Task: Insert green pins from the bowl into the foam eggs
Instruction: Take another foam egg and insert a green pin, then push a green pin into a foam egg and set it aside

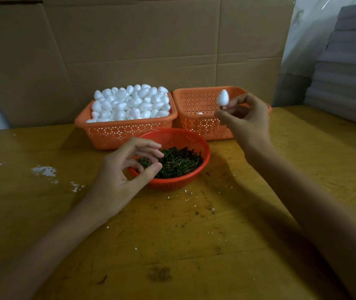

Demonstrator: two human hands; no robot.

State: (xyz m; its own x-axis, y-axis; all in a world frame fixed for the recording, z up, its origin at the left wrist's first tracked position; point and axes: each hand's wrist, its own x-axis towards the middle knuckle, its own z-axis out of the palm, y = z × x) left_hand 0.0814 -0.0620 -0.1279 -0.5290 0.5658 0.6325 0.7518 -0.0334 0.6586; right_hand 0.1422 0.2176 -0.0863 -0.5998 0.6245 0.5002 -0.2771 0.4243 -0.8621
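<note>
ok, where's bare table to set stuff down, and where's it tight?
Free: the near table in front of the red bowl; the left side beside the full basket, only foam crumbs there; the right side past the right hand. Tight: back centre, where the full basket and near-empty basket sit side by side with the bowl close in front.

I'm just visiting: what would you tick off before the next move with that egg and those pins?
1. Grip on the foam egg: ok, the right hand pinches its lower end.
2. Pin seated in that egg: cannot tell, fingers hide the joint.
3. Room in the right basket: ok, only one egg visible inside.
4. Position of the left hand: ok, over the green pins, thumb and forefinger apart.
5. Stock in the red bowl: ok.
6. Egg supply in the left basket: ok, heaped.
</note>
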